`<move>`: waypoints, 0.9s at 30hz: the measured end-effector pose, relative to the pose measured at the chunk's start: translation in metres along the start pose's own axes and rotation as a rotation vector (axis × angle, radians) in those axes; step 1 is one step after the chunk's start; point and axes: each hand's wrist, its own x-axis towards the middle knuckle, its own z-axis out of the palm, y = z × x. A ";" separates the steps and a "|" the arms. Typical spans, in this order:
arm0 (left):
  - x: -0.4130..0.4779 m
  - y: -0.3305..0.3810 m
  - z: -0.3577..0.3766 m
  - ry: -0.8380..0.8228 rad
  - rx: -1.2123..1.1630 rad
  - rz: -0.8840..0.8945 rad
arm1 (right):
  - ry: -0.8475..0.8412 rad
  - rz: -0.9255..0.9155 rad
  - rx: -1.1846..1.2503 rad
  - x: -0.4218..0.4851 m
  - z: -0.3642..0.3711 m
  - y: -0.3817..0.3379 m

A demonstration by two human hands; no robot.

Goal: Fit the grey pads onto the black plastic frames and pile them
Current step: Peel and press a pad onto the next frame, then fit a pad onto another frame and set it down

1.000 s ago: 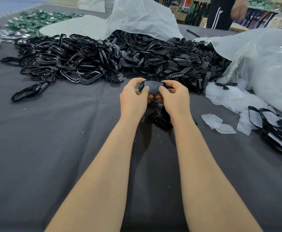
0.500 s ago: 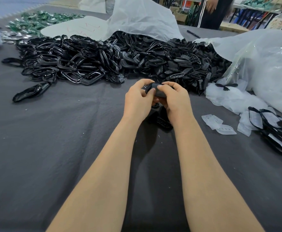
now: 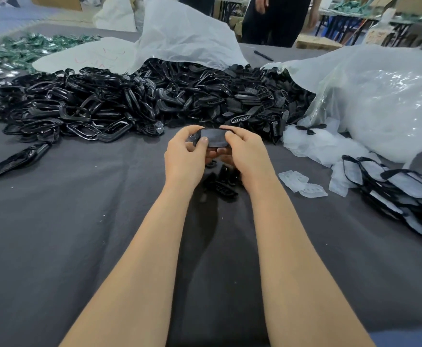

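- Holding one black frame with a grey pad in it, up off the tabletop. It sits between both hands, just in front of the big heap of loose frames.
- Left grip pinches the left end: thumb on the pad face, fingers curled underneath.
- Right grip pinches the right end the same way, with the thumb on the pad's upper right corner.
- My read on handling: the piece is very light. The frame is a thin, glossy rim, so it is probably stiff with a little flex and a bit slippery. The pad looks matte and soft.
- I'd hold it by the short ends, fingers behind the rim and thumbs on the pad's edges, then work around the border. Pushing the middle would likely just bow the pad.
- I can't tell if the pad is seated all round, because fingers hide the ends and the underside.
- A row of stacked pieces with black rims and pale faces lies at the right of the tabletop. That is probably the finished pile, well apart from the hands.
- A few small black parts lie on the tabletop under the hands.
- White plastic bits lie just to the right, and a clear bag sits behind them.
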 end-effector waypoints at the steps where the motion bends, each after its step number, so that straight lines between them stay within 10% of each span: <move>1: -0.001 0.003 0.004 -0.010 0.001 0.014 | 0.007 -0.032 -0.087 -0.002 -0.007 -0.002; 14: -0.076 0.052 0.198 -0.406 0.301 0.253 | 0.858 -0.041 -0.407 -0.064 -0.200 0.017; 20: -0.100 0.036 0.240 -0.413 0.617 0.348 | 0.909 0.113 -0.559 -0.079 -0.235 0.029; 27: -0.091 0.039 0.230 -0.393 0.272 0.241 | 0.992 -0.079 -0.478 -0.079 -0.212 0.023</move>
